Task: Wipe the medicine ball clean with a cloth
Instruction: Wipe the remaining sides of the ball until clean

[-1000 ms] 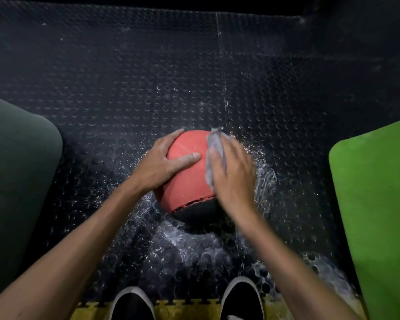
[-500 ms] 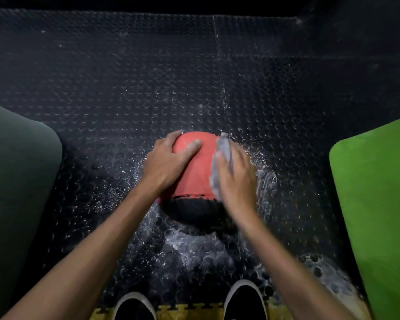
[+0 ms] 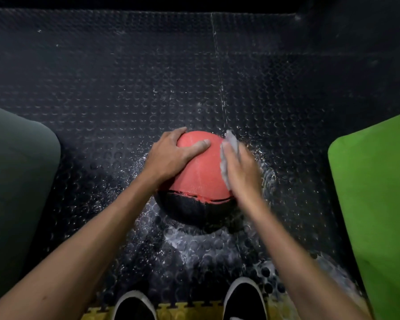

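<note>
The medicine ball (image 3: 200, 172), red on top and black on the side facing me, sits on the studded black floor in the middle of the view. My left hand (image 3: 171, 153) rests on its upper left, fingers spread and thumb lying across the red top. My right hand (image 3: 243, 172), blurred by motion, presses a grey cloth (image 3: 231, 140) flat against the ball's right side. The cloth peeks out past the fingertips and along the inner edge of the hand; the rest is hidden under the palm.
The rubber floor (image 3: 194, 245) around the ball is wet with drops and smears. A bright green mat (image 3: 374, 204) lies at the right, a dark grey-green mat (image 3: 16, 181) at the left. My two black shoes (image 3: 134, 306) (image 3: 245, 299) stand on a yellow foam edge (image 3: 189, 311).
The ball has turned, so more of its black half faces me. My right hand has slid with the cloth toward the ball's right side. My left hand has shifted slightly up on the red top.
</note>
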